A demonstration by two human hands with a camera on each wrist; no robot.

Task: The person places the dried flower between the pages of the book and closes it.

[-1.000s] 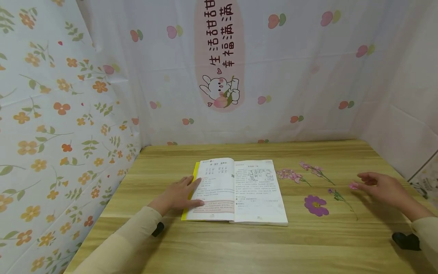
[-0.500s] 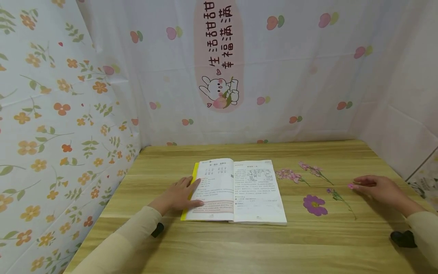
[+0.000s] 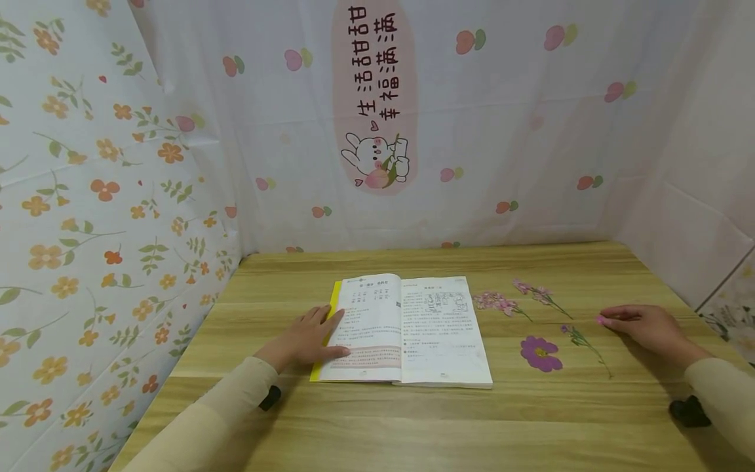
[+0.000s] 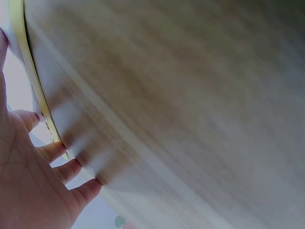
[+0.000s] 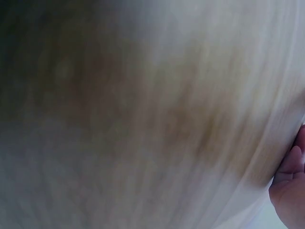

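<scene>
An open book [image 3: 442, 337] with a yellow cover edge lies on the wooden table. My left hand [image 3: 303, 337] rests along its left side, thumb on the page and fingers spread at the outer edge; the left wrist view shows these fingertips [image 4: 86, 188] on the table beside the yellow edge. Between thumb and fingers, my right hand [image 3: 645, 331] pinches a small pink flower [image 3: 600, 319], mostly hidden by the fingertips. Only part of the right hand [image 5: 288, 186] shows at the right edge of its wrist view, where the flower is out of sight.
Right of the book lie a flat purple flower [image 3: 541, 354], a thin green stem with small purple blooms [image 3: 580, 337] and two pink flower sprigs, one near the page [image 3: 497, 303] and one farther back [image 3: 533, 290]. Patterned cloth [image 3: 495, 151] hangs behind the table [image 3: 413, 432].
My right hand has moved a little to the left with the small pink flower in its fingers. The left hand stays on the book, and the head view has shifted slightly.
</scene>
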